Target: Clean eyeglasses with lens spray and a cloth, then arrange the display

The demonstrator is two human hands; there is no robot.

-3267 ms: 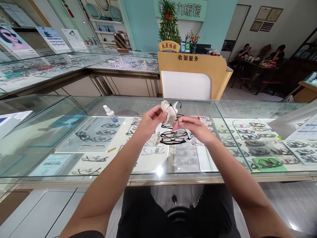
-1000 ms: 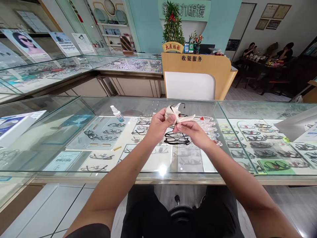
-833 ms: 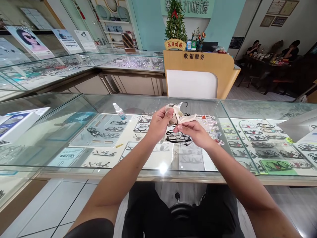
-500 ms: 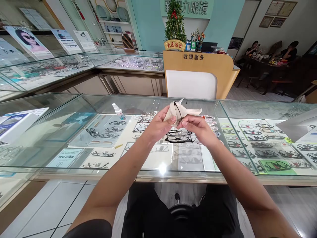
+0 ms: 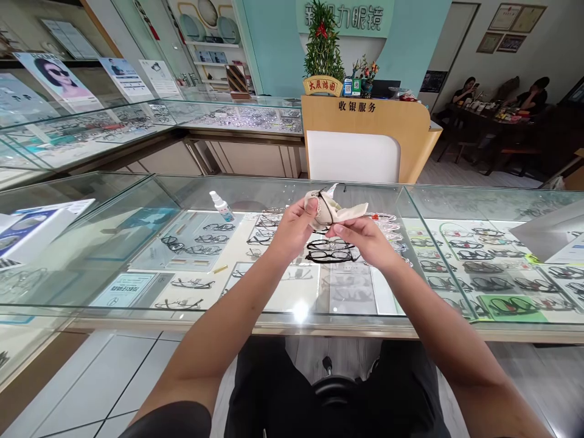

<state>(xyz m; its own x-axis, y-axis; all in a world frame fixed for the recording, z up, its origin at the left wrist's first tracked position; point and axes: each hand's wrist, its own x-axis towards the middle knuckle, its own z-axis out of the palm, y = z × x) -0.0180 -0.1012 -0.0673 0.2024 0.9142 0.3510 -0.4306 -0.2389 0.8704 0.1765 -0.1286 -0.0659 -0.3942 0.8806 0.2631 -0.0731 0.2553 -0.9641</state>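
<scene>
A cream cloth point(image 5: 349, 213) is bunched around a pair of dark-framed glasses point(image 5: 325, 205) above the glass counter. My left hand point(image 5: 296, 226) pinches the cloth against the glasses, its thumb on top. My right hand point(image 5: 360, 237) grips the near side of the frame by thumb and fingers, below the cloth's loose end. The cloth hides most of the glasses. Below my hands, black-framed glasses point(image 5: 332, 256) lie in the display.
A white spray bottle point(image 5: 222, 207) stands on the glass counter point(image 5: 269, 319), left of my hands. White-and-blue boxes point(image 5: 34, 228) sit at the far left, a folded white card point(image 5: 550, 234) at the right. Two people sit at a back table.
My left thumb has moved up over the cloth, and the cloth's folds have shifted. The loose end hangs slightly lower. My right hand keeps nearly the same place.
</scene>
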